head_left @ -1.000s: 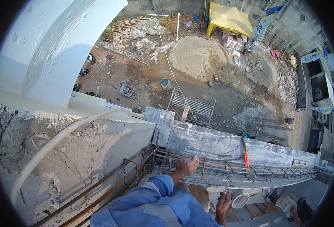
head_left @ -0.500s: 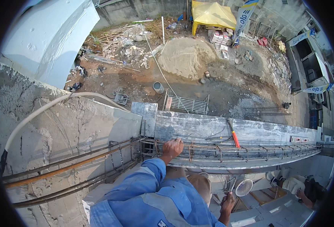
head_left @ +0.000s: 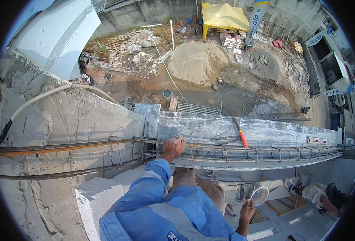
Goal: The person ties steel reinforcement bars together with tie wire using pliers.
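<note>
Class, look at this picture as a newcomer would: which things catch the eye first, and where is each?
The rebar cage runs across the middle along a concrete beam, with the left hand gripping its near end. An orange-handled tool lies on the beam. Far below, a yellow canopy stands at the top beside a sand heap.
</note>
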